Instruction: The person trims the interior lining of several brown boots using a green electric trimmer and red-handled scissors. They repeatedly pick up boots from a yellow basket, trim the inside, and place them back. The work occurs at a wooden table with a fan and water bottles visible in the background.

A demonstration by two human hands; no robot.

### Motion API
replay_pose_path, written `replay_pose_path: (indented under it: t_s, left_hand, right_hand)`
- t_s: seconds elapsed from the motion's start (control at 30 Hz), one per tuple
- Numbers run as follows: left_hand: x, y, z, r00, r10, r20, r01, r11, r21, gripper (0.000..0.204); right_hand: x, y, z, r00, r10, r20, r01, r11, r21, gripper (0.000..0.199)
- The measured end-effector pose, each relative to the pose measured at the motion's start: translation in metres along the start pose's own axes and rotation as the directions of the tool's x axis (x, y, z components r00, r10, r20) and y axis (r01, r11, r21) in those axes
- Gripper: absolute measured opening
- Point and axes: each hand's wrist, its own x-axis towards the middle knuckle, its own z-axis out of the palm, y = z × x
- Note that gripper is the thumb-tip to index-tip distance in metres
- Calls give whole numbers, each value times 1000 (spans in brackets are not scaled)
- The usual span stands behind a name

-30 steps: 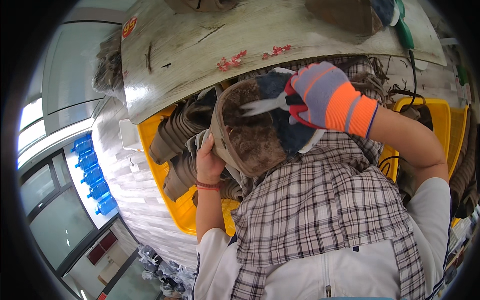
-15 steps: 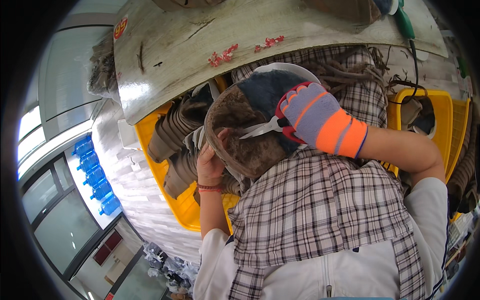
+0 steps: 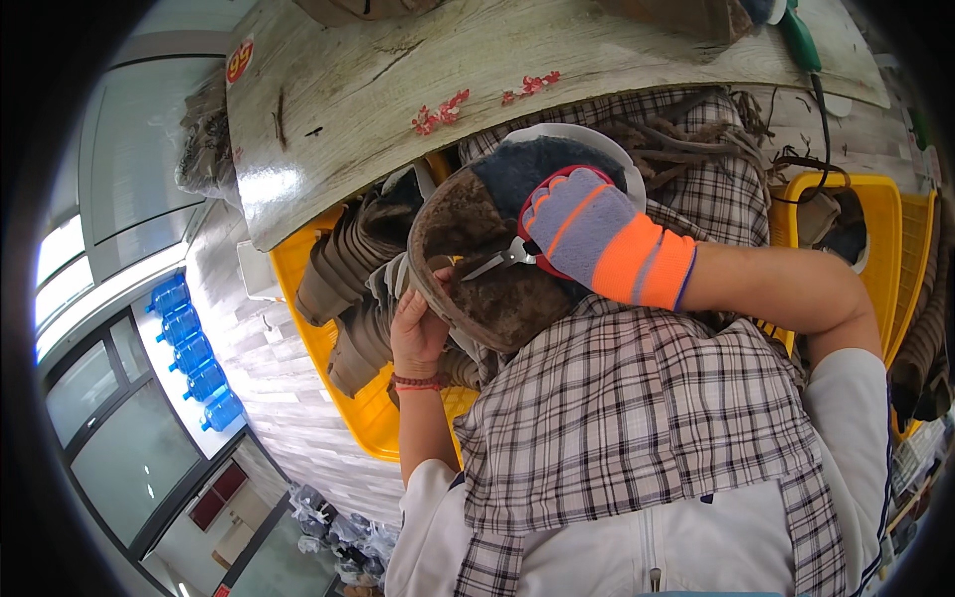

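Observation:
On my lap rests a hollow fur-lined piece, brown inside with a dark blue fur section and a pale outer edge at the far side. My bare left hand grips its left rim, the fingertips reaching inside. My right hand, in a grey and orange glove, is closed on the red handles of a pair of scissors. The blades point left over the brown fur, close to my left fingertips. Whether they touch the fur I cannot tell. Checked cloth covers my lap and front.
A wood-patterned table spans the far side. A yellow basket with stacked brown pieces stands at left, and another yellow basket at right. Brown strips lie beyond the fur-lined piece. A green-handled tool trails a black cord.
My right hand has moved left with the scissors, bringing the blades further over the brown fur. My left hand stays at the rim.

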Motion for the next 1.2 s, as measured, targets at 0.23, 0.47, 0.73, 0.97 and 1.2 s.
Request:
replay_pose_path:
  t_s: [0.23, 0.47, 0.73, 0.97, 1.2]
  left_hand:
    - [0, 0, 0, 1000, 2, 17, -3, 1000, 16, 39]
    - [-1, 1, 6, 1000, -7, 10, 7, 1000, -16, 38]
    - [-1, 3, 9, 1000, -12, 7, 12, 1000, 1, 38]
    - [-3, 5, 7, 999, -41, 3, 41, 999, -9, 38]
    - [-3, 4, 8, 999, -35, -35, 36, 998, 42, 39]
  right_hand:
    - [3, -2, 2, 999, 11, -45, -12, 999, -29, 18]
    - [-1, 4, -6, 998, 46, 37, -49, 995, 89, 24]
    - [-16, 8, -20, 979, 14, 204, -36, 994, 108, 29]
    - [-8, 3, -7, 966, -12, 257, -19, 993, 118, 25]
    - [-11, 1, 5, 986, 6, 169, -22, 996, 92, 24]
